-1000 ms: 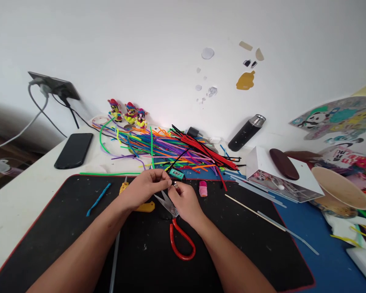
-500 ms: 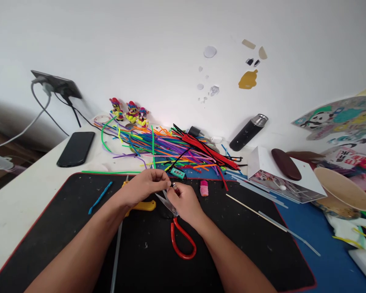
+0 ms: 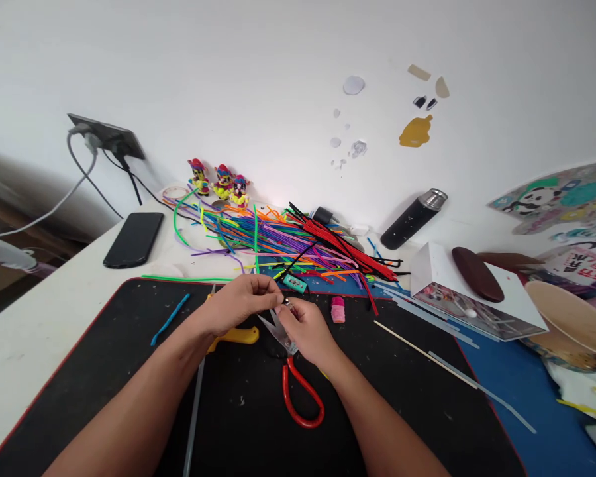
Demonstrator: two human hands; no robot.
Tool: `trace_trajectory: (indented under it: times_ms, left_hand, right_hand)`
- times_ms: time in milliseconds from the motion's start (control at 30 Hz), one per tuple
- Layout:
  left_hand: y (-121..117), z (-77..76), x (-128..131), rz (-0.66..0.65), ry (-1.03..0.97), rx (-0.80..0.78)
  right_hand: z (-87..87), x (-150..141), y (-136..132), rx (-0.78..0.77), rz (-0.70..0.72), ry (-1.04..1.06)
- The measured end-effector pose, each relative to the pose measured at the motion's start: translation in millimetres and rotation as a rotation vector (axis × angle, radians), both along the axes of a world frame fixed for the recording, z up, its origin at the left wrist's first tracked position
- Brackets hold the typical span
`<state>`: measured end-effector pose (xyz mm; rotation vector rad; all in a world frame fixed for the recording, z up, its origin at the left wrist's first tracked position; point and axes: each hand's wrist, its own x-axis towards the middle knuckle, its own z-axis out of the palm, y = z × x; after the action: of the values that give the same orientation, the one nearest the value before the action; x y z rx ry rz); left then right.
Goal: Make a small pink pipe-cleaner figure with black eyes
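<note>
Over the black mat, my left hand (image 3: 246, 303) and my right hand (image 3: 305, 324) meet fingertip to fingertip. Both are closed in a pinch around a small black-and-white piece (image 3: 288, 303), mostly covered by the fingers. Scissors with red handles (image 3: 305, 407) lie beneath my right hand, their blades partly open. A yellow-handled tool (image 3: 246, 336) is partly hidden under my left wrist. To the left is a short blue twisted pipe cleaner (image 3: 170, 320). Just beyond my fingers lies a small teal item (image 3: 295, 283), and a pink roll (image 3: 338, 310) stands to the right.
A heap of coloured pipe cleaners (image 3: 278, 242) runs along the wall, beside several small figures (image 3: 223, 182). A phone (image 3: 134, 240) lies left. At right are a black flask (image 3: 412, 220), a white box (image 3: 427, 271), thin sticks (image 3: 422, 351) and a bowl (image 3: 566, 311).
The view has swung slightly left, so everything sits a little further right. Both hands keep their pinch at nearly the same spot over the scissors.
</note>
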<state>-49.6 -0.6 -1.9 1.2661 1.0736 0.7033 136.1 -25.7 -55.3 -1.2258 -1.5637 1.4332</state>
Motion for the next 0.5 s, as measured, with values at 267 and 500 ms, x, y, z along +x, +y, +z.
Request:
trace_trajectory:
  times_ms: [267, 500]
  left_hand:
    - [-5.0, 5.1, 4.6, 0.124, -0.116, 0.094]
    - [-5.5, 1.8, 5.9, 0.112, -0.113, 0.088]
  right_hand:
    - [-2.0, 2.0, 0.8, -0.121, 0.015, 0.207]
    - [-0.2, 1.3, 0.3, -0.144, 0.028, 0.255]
